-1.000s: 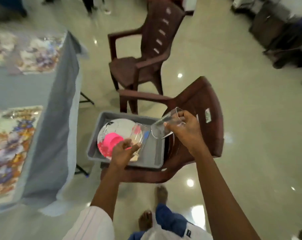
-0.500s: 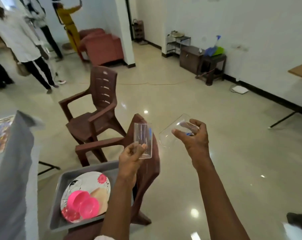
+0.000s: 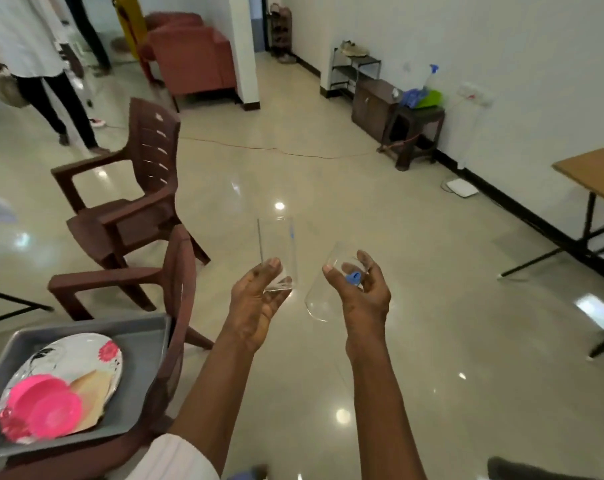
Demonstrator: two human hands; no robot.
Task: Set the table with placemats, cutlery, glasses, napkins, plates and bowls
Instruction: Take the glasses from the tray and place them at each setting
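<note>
My left hand (image 3: pixel 255 299) grips the base of a clear glass (image 3: pixel 276 244) that stands upright above it. My right hand (image 3: pixel 363 299) holds a second clear glass (image 3: pixel 323 292) with a blue sticker, tilted with its mouth down and to the left. Both glasses hang in the air over the floor, close together. At the lower left a grey tray (image 3: pixel 138 375) rests on a brown chair seat. It carries a floral plate (image 3: pixel 75 355), pink bowls (image 3: pixel 44 407) and a tan napkin (image 3: pixel 92 389).
Two brown plastic chairs (image 3: pixel 134 209) stand to my left. A wooden table (image 3: pixel 595 174) is at the right edge. A low cabinet and stool (image 3: pixel 397 116) line the far wall. People stand at the upper left. An orange cable crosses the shiny floor.
Both hands lifted the glasses out of the tray and brought them up in front of me. The view swung up and right, away from the tray.
</note>
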